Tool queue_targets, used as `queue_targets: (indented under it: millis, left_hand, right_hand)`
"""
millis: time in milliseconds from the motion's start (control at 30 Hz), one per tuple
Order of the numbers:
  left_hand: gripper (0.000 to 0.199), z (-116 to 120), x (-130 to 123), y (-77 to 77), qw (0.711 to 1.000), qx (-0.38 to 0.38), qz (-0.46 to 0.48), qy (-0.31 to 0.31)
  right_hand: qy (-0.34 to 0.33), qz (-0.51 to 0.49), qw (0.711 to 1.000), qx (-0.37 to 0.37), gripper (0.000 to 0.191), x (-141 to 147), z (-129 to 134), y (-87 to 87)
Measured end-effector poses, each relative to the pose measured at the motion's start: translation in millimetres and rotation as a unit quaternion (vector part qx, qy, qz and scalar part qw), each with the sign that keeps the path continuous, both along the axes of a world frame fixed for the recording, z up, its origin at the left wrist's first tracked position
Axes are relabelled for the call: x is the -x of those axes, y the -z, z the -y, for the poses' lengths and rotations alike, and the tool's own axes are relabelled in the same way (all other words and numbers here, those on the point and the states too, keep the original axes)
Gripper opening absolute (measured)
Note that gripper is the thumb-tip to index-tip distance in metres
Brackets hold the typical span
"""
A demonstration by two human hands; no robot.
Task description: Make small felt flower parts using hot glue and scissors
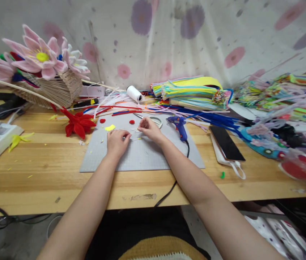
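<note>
Both hands are over a grey cutting mat [147, 162]. My left hand [117, 141] has its thumb and fingers pinched near some thin white pieces [135, 130]; what it grips is too small to make out. Just to the right, my right hand [149, 128] is also pinched, at the other side of these pieces, and its hold is equally unclear. A yellow scrap [110, 128] lies beyond my left hand. Two small red pieces, one at the left [102, 121] and one in the middle [131, 122], rest on the mat. The blue glue gun [179, 127] lies to the right.
A red flower [79, 122] lies left of the mat, below a woven basket [58, 88] with pink flowers. Bundled coloured stems [191, 92] and a white thread spool [134, 93] are behind. A phone [227, 143] lies right; the glue gun's black cord crosses the front edge.
</note>
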State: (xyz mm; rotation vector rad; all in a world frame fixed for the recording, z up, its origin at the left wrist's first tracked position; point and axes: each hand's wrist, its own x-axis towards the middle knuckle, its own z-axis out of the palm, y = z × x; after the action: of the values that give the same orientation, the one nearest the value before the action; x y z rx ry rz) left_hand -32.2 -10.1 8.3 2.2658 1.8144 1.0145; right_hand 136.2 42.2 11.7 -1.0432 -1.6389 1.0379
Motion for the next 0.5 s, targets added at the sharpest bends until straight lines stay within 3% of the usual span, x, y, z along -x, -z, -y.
queue_targets:
  millis: [167,500]
  left_hand:
    - [0.010,-1.2,0.4,0.0,0.998,0.012,-0.069,0.001]
    - [0.021,-2.4,13.2,1.4,0.999,0.017,0.008,-0.048]
  right_hand:
    - [0.115,-0.003,0.993,-0.022,0.013,-11.9,-10.8,8.4]
    - [0.185,0.045,0.981,-0.042,0.009,-24.4,-9.1,5.4]
